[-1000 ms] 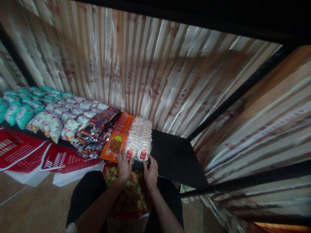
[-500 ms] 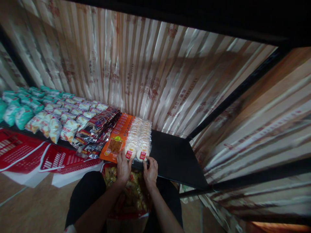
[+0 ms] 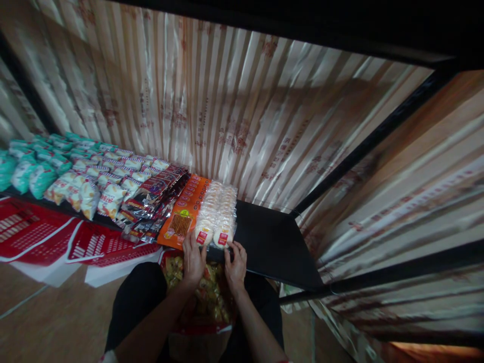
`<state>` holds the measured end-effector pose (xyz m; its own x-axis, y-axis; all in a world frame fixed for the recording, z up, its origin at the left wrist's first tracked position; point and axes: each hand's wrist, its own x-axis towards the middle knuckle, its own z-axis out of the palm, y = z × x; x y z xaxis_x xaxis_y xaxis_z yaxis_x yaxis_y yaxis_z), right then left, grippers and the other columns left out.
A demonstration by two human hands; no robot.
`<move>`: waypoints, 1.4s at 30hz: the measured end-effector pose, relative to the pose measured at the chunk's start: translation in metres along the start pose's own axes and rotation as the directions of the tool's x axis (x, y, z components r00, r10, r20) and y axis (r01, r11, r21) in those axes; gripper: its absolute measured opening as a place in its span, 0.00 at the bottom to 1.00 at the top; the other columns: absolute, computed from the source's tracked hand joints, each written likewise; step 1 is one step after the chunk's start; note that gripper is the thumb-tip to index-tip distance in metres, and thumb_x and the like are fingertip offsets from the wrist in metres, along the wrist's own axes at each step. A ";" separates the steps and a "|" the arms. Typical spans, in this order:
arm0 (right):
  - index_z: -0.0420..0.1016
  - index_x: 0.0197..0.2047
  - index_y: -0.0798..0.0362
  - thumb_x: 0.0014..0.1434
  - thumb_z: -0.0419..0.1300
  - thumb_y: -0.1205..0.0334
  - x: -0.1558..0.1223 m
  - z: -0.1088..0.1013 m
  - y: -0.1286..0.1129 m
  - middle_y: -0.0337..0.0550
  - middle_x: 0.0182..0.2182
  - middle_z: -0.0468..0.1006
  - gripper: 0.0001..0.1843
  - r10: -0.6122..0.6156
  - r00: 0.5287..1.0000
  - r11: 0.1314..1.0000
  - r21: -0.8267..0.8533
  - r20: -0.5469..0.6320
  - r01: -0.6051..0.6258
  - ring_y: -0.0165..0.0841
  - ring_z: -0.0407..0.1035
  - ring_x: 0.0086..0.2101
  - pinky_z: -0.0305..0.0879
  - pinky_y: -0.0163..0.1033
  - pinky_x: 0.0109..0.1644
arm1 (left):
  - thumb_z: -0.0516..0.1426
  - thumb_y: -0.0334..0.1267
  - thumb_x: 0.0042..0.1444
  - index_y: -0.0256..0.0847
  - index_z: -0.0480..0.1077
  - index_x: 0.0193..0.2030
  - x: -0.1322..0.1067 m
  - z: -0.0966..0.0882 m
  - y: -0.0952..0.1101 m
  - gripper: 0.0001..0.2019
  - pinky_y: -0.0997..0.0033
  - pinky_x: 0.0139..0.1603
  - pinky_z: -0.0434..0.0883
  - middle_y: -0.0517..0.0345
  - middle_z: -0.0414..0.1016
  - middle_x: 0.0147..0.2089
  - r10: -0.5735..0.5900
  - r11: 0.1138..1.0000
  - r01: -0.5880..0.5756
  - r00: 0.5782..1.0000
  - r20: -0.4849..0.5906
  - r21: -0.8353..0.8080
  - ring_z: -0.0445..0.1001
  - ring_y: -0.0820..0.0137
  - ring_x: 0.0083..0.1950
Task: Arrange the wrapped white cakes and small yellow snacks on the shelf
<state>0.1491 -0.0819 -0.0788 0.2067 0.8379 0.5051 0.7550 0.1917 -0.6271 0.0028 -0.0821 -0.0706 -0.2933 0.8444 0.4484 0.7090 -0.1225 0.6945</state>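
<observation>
Two rows of white round packets in clear wrap stand side by side on the black shelf (image 3: 274,242). The front packet of the left row (image 3: 203,235) and that of the right row (image 3: 224,237) carry red labels. Fingers stretched out, my left hand (image 3: 193,262) touches the lower left edge of the left row. My right hand (image 3: 236,262) has its fingers apart, their tips at the lower right edge of the right row. Left of the rows, an orange snack pack (image 3: 181,222) lies close to my left fingertips. The undersides of my fingers are hidden.
Dark snack packs (image 3: 151,201), white snack bags (image 3: 111,199) and green bags (image 3: 41,179) fill the shelf leftward. Red baskets (image 3: 91,244) sit below it. A bag of wrapped yellowish pieces (image 3: 217,297) is between my knees. A striped curtain (image 3: 234,111) hangs behind; a black post (image 3: 363,151) slants at right.
The view has shifted slightly. Both hands stay at the front edges of the white packet rows, with only slight finger movement; the packets look much the same.
</observation>
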 end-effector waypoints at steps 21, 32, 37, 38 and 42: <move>0.64 0.56 0.54 0.56 0.51 0.55 0.017 -0.005 -0.008 0.49 0.39 0.72 0.26 0.163 0.983 0.987 -0.012 0.082 -0.163 0.39 0.65 0.39 0.63 0.43 0.45 | 0.49 0.34 0.57 0.34 0.50 0.61 0.010 -0.002 0.001 0.25 0.52 0.57 0.61 0.42 0.59 0.54 -0.028 0.996 0.023 0.998 0.049 0.089 0.58 0.57 0.57; 0.63 0.57 0.51 0.56 0.51 0.55 0.016 0.001 -0.001 0.46 0.39 0.72 0.26 0.119 0.991 0.990 -0.085 0.067 -0.114 0.39 0.66 0.40 0.62 0.42 0.45 | 0.49 0.35 0.58 0.36 0.52 0.61 0.012 0.001 0.002 0.24 0.50 0.56 0.62 0.42 0.59 0.53 -0.010 0.999 0.007 0.998 0.060 0.048 0.59 0.57 0.56; 0.64 0.57 0.50 0.56 0.51 0.54 0.019 0.002 -0.004 0.46 0.37 0.72 0.25 0.134 0.990 0.987 -0.092 0.051 -0.129 0.39 0.65 0.40 0.62 0.41 0.44 | 0.50 0.35 0.57 0.35 0.51 0.62 0.012 0.002 0.002 0.25 0.49 0.56 0.62 0.41 0.59 0.54 -0.036 0.999 0.035 0.999 0.041 0.032 0.58 0.57 0.57; 0.64 0.57 0.50 0.57 0.51 0.54 0.019 0.002 -0.005 0.46 0.38 0.72 0.25 0.143 0.988 0.986 -0.096 0.054 -0.137 0.39 0.65 0.40 0.62 0.41 0.45 | 0.51 0.35 0.57 0.34 0.52 0.61 0.012 0.002 0.002 0.25 0.50 0.56 0.62 0.41 0.59 0.54 -0.035 0.999 0.034 0.998 0.043 0.032 0.59 0.56 0.57; 0.64 0.56 0.51 0.57 0.51 0.53 0.019 0.001 -0.008 0.47 0.39 0.71 0.25 0.164 0.984 0.982 -0.110 0.069 -0.156 0.39 0.65 0.41 0.61 0.42 0.46 | 0.51 0.35 0.57 0.34 0.53 0.61 0.013 0.002 0.004 0.24 0.50 0.56 0.62 0.41 0.60 0.53 -0.027 0.999 0.026 0.999 0.039 0.029 0.59 0.57 0.56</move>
<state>0.1461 -0.0675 -0.0647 0.2839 0.8914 0.3533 0.7772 0.0019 -0.6292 0.0030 -0.0707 -0.0630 -0.2870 0.8670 0.4074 0.7195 -0.0857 0.6892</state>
